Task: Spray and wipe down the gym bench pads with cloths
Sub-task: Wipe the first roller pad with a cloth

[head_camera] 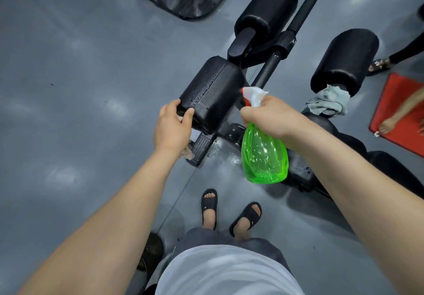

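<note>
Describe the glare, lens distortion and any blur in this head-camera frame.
Head view: soft pale glare patches dot the grey floor; droplets glint on the near black pad; highlights sparkle in the green spray bottle; the wide-angle lens stretches the forearms toward the bottom corners; the red mat at the right edge looks slightly smeared.

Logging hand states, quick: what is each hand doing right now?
Left hand: fingers curled round the black pad end, cloth under the palm.
Right hand: holding the green spray bottle.
</note>
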A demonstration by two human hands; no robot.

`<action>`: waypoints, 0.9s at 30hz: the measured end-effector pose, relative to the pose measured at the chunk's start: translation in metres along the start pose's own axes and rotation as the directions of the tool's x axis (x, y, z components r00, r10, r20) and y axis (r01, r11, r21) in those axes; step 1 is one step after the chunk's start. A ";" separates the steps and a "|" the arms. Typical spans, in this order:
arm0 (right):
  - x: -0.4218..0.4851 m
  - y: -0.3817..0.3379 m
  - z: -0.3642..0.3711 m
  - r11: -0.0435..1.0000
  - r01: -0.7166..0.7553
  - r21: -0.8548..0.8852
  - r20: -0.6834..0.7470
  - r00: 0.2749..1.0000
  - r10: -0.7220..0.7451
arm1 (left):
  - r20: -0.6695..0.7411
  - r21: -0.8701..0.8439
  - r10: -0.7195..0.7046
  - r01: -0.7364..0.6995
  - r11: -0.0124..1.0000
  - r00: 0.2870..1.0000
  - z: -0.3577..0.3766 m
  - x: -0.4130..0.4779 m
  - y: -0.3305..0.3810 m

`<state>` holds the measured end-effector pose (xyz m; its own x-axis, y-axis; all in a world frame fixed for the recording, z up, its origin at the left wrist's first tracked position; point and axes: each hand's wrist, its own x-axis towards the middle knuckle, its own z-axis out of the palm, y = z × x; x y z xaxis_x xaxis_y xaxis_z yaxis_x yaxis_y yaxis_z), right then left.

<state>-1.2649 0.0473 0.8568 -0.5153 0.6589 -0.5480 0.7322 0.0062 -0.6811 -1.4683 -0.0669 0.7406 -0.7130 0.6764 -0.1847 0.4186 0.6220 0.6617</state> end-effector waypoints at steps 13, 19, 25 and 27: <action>0.000 0.003 0.004 1.000 0.006 -0.011 -0.065 0.998 -0.007 | -0.044 -0.078 -0.087 0.084 0.993 0.995 -0.003 0.005 -0.007; 0.007 -0.004 -0.009 0.999 0.014 0.029 -0.094 0.995 -0.011 | 0.017 -0.086 -0.123 0.124 0.989 0.992 0.005 0.006 -0.011; 0.008 0.000 -0.003 0.998 0.049 -0.032 0.001 0.999 -0.049 | -0.010 -0.125 -0.097 0.095 0.988 0.995 0.005 0.001 -0.008; 0.005 0.000 0.000 0.998 0.068 -0.018 0.031 0.997 -0.067 | 0.007 -0.131 -0.109 0.109 0.985 0.994 0.006 0.000 -0.010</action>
<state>-1.2678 0.0505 0.8539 -0.5769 0.6336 -0.5154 0.7032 0.0642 -0.7081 -1.4686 -0.0706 0.7296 -0.7507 0.6070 -0.2608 0.2611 0.6352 0.7269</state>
